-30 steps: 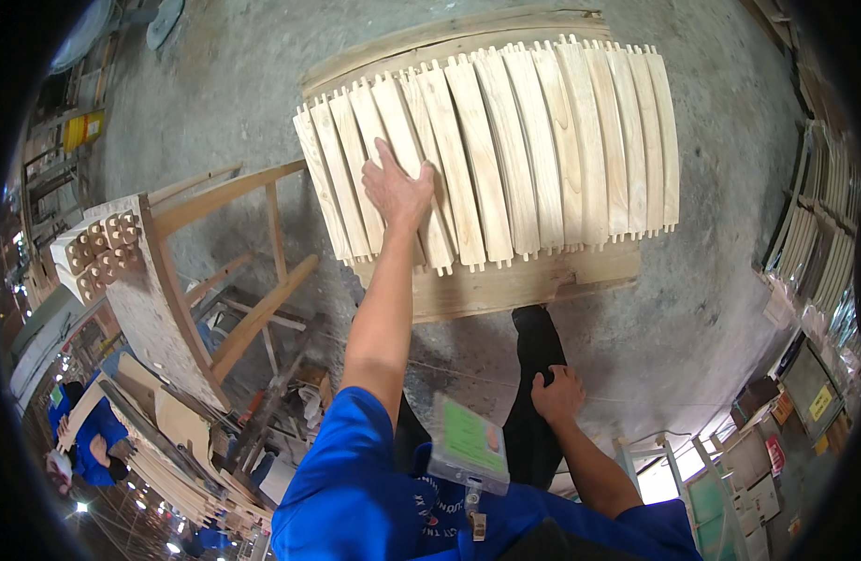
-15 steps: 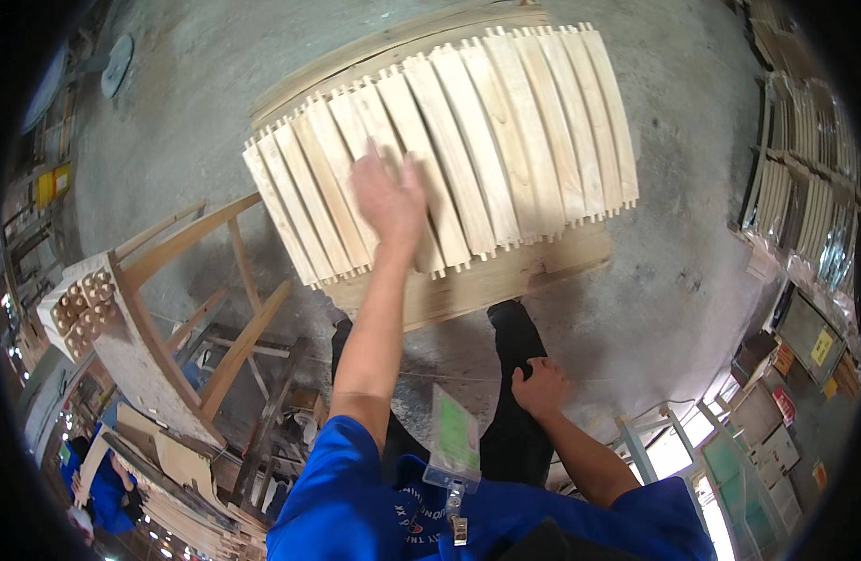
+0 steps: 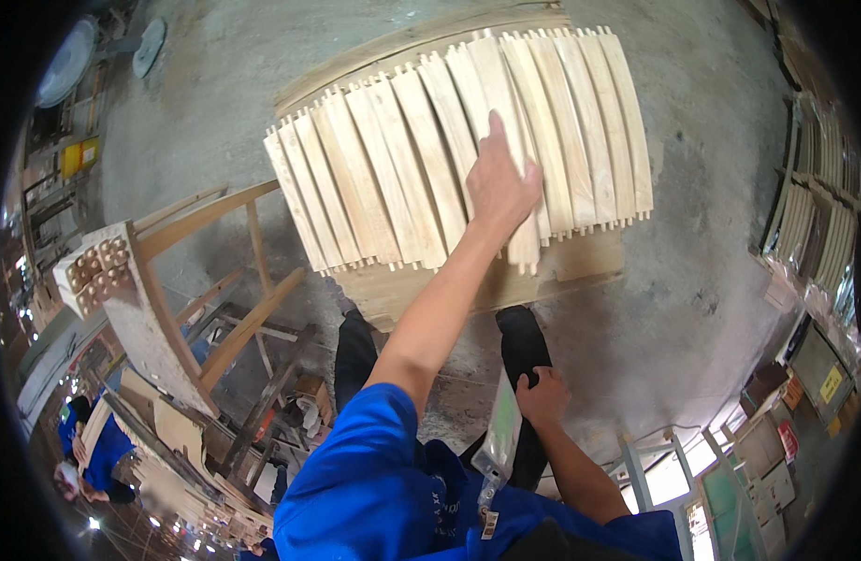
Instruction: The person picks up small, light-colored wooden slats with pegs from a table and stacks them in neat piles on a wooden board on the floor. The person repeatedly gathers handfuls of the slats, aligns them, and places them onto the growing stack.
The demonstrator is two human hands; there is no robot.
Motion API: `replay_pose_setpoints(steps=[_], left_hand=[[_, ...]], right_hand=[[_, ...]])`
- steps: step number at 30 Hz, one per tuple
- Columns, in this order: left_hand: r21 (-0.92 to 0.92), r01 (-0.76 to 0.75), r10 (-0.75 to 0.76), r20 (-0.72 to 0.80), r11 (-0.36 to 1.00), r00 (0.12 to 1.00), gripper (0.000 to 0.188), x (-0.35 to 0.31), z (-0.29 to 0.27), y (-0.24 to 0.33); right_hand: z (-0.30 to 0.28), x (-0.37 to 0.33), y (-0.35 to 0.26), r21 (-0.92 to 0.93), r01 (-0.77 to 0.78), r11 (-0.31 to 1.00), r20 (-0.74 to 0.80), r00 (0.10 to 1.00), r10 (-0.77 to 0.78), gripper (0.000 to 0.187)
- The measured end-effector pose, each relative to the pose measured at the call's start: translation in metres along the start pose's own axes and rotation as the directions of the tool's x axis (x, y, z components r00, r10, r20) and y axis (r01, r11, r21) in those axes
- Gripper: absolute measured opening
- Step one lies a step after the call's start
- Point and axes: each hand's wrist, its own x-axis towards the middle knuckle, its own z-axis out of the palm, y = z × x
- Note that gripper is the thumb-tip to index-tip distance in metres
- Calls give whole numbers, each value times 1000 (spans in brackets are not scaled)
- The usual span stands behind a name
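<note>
A row of pale wooden slats (image 3: pixel 393 168) with small dowel-like pegs at their ends lies side by side on a wide wooden board (image 3: pixel 580 259). My left hand (image 3: pixel 502 192) grips one wooden slat (image 3: pixel 519 238) right of the row's middle. Its index finger stretches along the face, and the thumb sits at the right edge. This slat lies over its neighbours, its near end jutting past theirs. My right hand (image 3: pixel 542 396) rests on my right knee, holding nothing, fingers loosely bent.
At left stands a wooden frame (image 3: pixel 159 318) with a bundle of round-ended pieces (image 3: pixel 101 271) at its top. Wrapped stacks of slats (image 3: pixel 818 234) line the right side. A card holder (image 3: pixel 501 430) hangs from my shirt. Another person (image 3: pixel 103 449) is at lower left.
My left hand has moved right across the row and now holds a slat that sticks out nearer to me. My right hand stays on the knee. The view has shifted slightly.
</note>
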Motion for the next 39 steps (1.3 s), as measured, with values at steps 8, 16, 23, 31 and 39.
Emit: replay_pose_setpoints(steps=[8,16,23,31,39], left_hand=[[300,159,-91,-228,941,969,82,-36,-110,-133],[372,142,-132,-53,917,990,63,-14,-96,-164],[294,171,-181,6,940,984,64,-55,-152,-154],[381,59,352,-896,923,271,36,-139,-485,-128],[-381,613,-551,-827,693,109,127,-73,-715,-150]], right_hand=[[-5,-2,-9,-72,10,997,4,1000,-10,47],[2,-10,-20,-106,46,993,-29,998,-49,47],[-3,-14,-37,-61,51,997,-10,999,-52,47],[-5,-25,-58,-172,140,975,-25,989,-146,41],[-2,-31,-68,-168,104,980,-25,994,-109,41]])
